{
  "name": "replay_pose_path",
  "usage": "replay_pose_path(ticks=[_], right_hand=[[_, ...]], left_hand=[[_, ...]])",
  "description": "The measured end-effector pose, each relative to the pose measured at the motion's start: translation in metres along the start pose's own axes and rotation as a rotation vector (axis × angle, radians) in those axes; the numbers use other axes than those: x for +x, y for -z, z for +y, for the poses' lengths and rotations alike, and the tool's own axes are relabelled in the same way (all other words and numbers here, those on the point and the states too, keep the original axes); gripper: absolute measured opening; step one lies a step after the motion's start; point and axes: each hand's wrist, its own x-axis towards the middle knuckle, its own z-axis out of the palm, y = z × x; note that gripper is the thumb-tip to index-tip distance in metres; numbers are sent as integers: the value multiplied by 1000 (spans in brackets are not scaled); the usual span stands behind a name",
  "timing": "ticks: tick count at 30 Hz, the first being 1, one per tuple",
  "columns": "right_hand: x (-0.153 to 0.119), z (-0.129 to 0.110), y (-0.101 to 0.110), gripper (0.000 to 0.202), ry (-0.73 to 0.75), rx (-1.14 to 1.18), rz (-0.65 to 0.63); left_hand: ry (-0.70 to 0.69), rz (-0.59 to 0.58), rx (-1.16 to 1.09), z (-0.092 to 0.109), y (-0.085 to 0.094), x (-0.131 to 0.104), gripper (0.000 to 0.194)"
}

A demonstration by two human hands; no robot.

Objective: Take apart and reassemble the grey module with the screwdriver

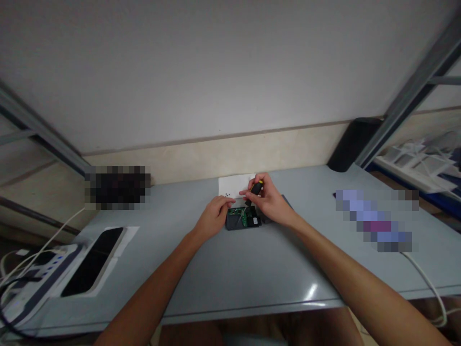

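A phone-like device [234,222] lies opened on the table, with a green circuit board and dark parts showing. My right hand [271,201] is closed round the black and yellow handle of a screwdriver [256,188], whose thin shaft slants down over the board. At the device's upper left edge is my left hand [215,214], fingers bent and thumb against the edge, gripping it. Behind the device lies a white sheet of paper [234,185] with several tiny dark screws [227,194] on it. A flat dark piece [286,201] sits partly hidden behind my right hand.
At left are a smartphone [95,259] on white paper and a power strip [46,274] with cables. A black cylinder [351,144] stands at the back right. Blurred-out objects lie at both sides. Metal posts flank the table [252,278], and a wall closes the back.
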Motion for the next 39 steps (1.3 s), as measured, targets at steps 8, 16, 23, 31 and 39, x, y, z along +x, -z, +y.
replay_pose_path(ticks=[8, 16, 23, 31, 39], right_hand=[[-2, 12, -4, 46, 12, -23, 62], [7, 3, 8, 59, 16, 103, 237], [12, 4, 20, 63, -5, 104, 390], [20, 25, 60, 63, -88, 68, 670], [23, 21, 65, 63, -67, -22, 648]], left_hand=[[-77, 22, 36, 10, 5, 1, 22], [-177, -126, 109, 26, 17, 1, 14], [-71, -64, 88, 10, 15, 7, 24], [-151, -229, 463, 8, 3, 57, 29], [-104, -307, 538, 4, -21, 94, 21]])
